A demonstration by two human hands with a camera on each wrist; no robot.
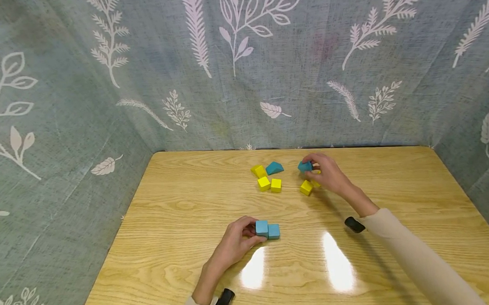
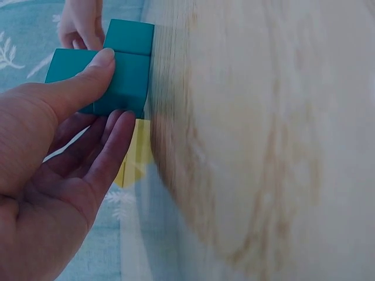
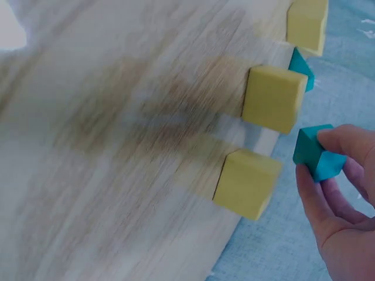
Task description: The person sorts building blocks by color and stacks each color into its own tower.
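Observation:
My left hand (image 1: 236,244) holds a small stack of blue cubes (image 1: 262,228) between thumb and fingers, near the middle of the table. Touching its right side is another blue cube (image 1: 274,231), lower than the stack's top. In the left wrist view the thumb lies across the blue cubes (image 2: 120,85), with fingertips on the opposite side. Farther back, my right hand (image 1: 329,174) pinches a blue angular block (image 3: 316,155) between thumb and fingers, raised off the table. Below it are a yellow cube (image 1: 306,187) and another yellow block (image 1: 317,179), partly hidden by the hand.
Left of the right hand stand two yellow cubes (image 1: 264,183) (image 1: 276,185), a slanted yellow block (image 1: 259,171) and a blue triangular block (image 1: 275,168). The wooden table (image 1: 181,210) ends against a patterned cloth (image 1: 226,103) at the back. Black bands circle both wrists.

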